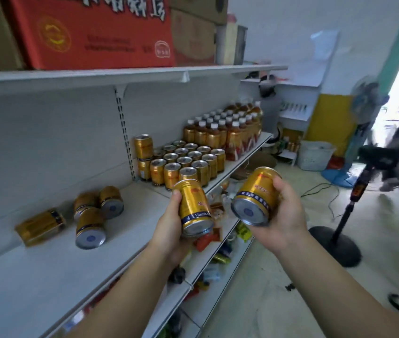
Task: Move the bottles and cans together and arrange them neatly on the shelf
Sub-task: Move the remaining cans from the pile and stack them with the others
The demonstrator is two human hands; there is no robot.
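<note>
Sideways, loose cans (90,228) lie on the white shelf (47,276).

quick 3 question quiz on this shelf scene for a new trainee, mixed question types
1. True or false: the left hand and right hand each hold a gold can.
2. The loose cans on the shelf are: A upright, B lying on their sides, C boxed.
3. Fill in: the white-capped bottles stand to the ___ of the upright cans.
Key: 1 true; 2 B; 3 right.
</note>
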